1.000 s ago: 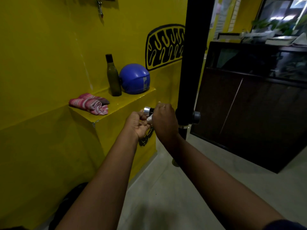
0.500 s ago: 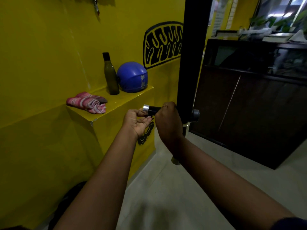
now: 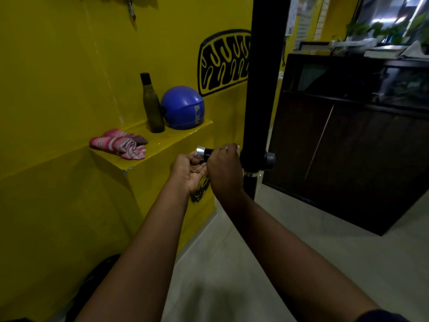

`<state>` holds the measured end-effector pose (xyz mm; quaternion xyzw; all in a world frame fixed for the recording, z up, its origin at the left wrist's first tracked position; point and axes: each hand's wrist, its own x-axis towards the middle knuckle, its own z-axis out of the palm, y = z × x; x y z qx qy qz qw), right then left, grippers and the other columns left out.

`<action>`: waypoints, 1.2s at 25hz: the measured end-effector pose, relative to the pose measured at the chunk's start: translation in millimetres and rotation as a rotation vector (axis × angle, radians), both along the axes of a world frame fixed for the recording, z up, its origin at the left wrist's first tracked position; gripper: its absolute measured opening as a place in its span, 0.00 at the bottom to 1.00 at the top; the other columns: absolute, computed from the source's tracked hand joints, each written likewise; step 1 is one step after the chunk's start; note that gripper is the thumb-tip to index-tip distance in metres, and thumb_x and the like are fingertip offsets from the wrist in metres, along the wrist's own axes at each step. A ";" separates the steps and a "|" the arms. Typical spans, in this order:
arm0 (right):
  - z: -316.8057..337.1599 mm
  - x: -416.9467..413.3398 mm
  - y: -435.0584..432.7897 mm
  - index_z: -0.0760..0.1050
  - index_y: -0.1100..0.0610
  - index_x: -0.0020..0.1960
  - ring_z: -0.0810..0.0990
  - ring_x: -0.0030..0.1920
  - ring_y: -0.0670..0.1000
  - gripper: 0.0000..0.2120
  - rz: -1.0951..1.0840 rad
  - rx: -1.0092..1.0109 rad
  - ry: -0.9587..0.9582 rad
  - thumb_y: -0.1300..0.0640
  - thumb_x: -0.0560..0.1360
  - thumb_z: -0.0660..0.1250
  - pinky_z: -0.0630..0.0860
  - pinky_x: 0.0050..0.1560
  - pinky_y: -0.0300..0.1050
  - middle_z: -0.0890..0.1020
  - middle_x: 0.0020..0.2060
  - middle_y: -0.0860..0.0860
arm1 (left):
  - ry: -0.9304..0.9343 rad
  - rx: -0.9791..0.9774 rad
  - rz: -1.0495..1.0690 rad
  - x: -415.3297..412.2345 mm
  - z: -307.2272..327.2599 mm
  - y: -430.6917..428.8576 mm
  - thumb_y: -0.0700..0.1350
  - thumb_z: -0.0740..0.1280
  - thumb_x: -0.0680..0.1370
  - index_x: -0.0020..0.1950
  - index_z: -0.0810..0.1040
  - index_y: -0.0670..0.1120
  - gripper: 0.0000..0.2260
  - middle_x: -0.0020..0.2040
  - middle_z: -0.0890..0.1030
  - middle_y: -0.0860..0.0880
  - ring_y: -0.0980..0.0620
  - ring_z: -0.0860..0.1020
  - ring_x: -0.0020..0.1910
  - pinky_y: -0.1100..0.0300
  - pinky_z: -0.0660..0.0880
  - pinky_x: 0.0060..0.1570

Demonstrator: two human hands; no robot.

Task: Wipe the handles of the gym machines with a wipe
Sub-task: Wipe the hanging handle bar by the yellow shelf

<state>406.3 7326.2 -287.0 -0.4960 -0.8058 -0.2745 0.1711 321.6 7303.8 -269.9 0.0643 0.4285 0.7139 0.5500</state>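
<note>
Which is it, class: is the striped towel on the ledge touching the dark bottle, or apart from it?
Apart. The head view shows a strip of bare yellow ledge between the striped towel and the dark bottle.

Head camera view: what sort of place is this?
Probably a gym: a black machine post with a short handle that the right hand grips, plus a bottle and towel on a yellow ledge.

Yellow wall (image 3: 58, 77) and ledge (image 3: 167, 140) — blue helmet (image 3: 182, 108), pink-and-white striped towel (image 3: 118, 142), olive bottle (image 3: 153, 108), black silver-capped handle (image 3: 204, 152).
</note>
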 end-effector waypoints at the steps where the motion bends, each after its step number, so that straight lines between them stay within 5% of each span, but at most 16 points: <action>1: -3.3 -0.1 -1.1 0.78 0.60 0.48 0.77 0.47 0.56 0.05 0.061 0.024 0.135 0.60 0.73 0.68 0.74 0.47 0.47 0.81 0.43 0.56 | 0.029 -0.002 0.004 3.1 0.9 0.4 0.32 0.48 0.79 0.73 0.65 0.38 0.23 0.52 0.76 0.41 0.58 0.77 0.39 0.67 0.56 0.64; 2: -9.8 -0.5 1.0 0.79 0.61 0.48 0.78 0.47 0.57 0.08 0.152 0.024 0.313 0.61 0.70 0.72 0.76 0.46 0.47 0.81 0.43 0.57 | 0.037 0.002 0.010 4.1 1.2 0.2 0.32 0.48 0.79 0.73 0.65 0.39 0.22 0.50 0.77 0.41 0.44 0.73 0.67 0.69 0.55 0.63; 3: -17.6 -0.9 5.9 0.80 0.62 0.49 0.79 0.48 0.58 0.10 0.279 0.055 0.470 0.62 0.68 0.74 0.76 0.46 0.46 0.81 0.45 0.58 | 0.041 0.003 0.016 3.3 1.3 0.2 0.32 0.49 0.80 0.74 0.64 0.39 0.22 0.50 0.78 0.40 0.46 0.75 0.66 0.70 0.60 0.63; 5: -26.1 -2.0 4.6 0.79 0.62 0.56 0.78 0.53 0.57 0.13 0.538 -0.191 0.733 0.64 0.72 0.70 0.74 0.50 0.43 0.80 0.51 0.58 | 0.018 0.030 0.002 0.9 1.4 -3.6 0.32 0.49 0.79 0.74 0.64 0.38 0.23 0.40 0.79 0.41 0.51 0.83 0.41 0.75 0.75 0.40; 6: -27.1 -3.0 0.4 0.78 0.61 0.59 0.77 0.54 0.55 0.14 0.597 -0.350 0.833 0.64 0.74 0.68 0.72 0.52 0.40 0.80 0.53 0.58 | 0.009 0.044 -0.017 0.2 1.9 -6.6 0.32 0.49 0.79 0.74 0.64 0.38 0.23 0.37 0.77 0.43 0.53 0.78 0.32 0.72 0.73 0.26; 7: -30.0 -4.7 -3.6 0.78 0.59 0.61 0.77 0.55 0.52 0.15 0.614 -0.439 0.931 0.64 0.74 0.67 0.71 0.54 0.37 0.79 0.53 0.56 | 0.014 0.045 -0.041 -0.9 1.1 -9.0 0.32 0.49 0.79 0.74 0.64 0.40 0.23 0.39 0.76 0.43 0.53 0.74 0.32 0.69 0.71 0.23; 11: -42.4 -3.9 -14.2 0.78 0.54 0.61 0.80 0.54 0.48 0.15 0.460 -0.599 1.366 0.60 0.75 0.68 0.78 0.56 0.47 0.81 0.54 0.52 | 0.086 0.040 -0.082 -0.6 -4.6 -21.8 0.30 0.56 0.78 0.75 0.63 0.47 0.27 0.53 0.76 0.38 0.46 0.77 0.45 0.54 0.75 0.42; 15: -41.3 10.2 -18.6 0.78 0.53 0.59 0.84 0.49 0.49 0.13 0.550 -0.904 1.702 0.60 0.75 0.70 0.81 0.49 0.47 0.84 0.50 0.52 | 0.239 -0.012 -0.079 -0.7 -8.9 -46.4 0.32 0.64 0.77 0.61 0.78 0.43 0.14 0.49 0.82 0.41 0.44 0.81 0.48 0.56 0.79 0.40; 20: -34.9 22.6 -31.6 0.78 0.59 0.59 0.84 0.50 0.52 0.13 0.695 -1.090 1.638 0.62 0.75 0.69 0.81 0.49 0.48 0.84 0.52 0.56 | 0.366 0.034 0.041 17.6 -7.4 -82.2 0.30 0.67 0.75 0.50 0.80 0.40 0.08 0.36 0.84 0.47 0.53 0.83 0.32 0.63 0.78 0.30; 24: -25.4 42.7 -62.5 0.81 0.57 0.57 0.84 0.46 0.47 0.10 0.911 -1.211 1.417 0.62 0.77 0.66 0.79 0.45 0.43 0.85 0.49 0.53 | 0.482 0.009 0.266 37.0 -12.5 -120.3 0.30 0.68 0.74 0.45 0.80 0.40 0.06 0.32 0.84 0.49 0.52 0.82 0.33 0.65 0.79 0.34; 30: -43.1 83.6 -131.2 0.82 0.55 0.55 0.82 0.53 0.58 0.08 1.017 -1.569 1.285 0.61 0.77 0.68 0.79 0.53 0.56 0.84 0.53 0.56 | 0.503 -0.061 0.497 93.8 -39.7 -212.7 0.31 0.67 0.75 0.60 0.77 0.32 0.14 0.52 0.81 0.37 0.42 0.81 0.45 0.60 0.80 0.42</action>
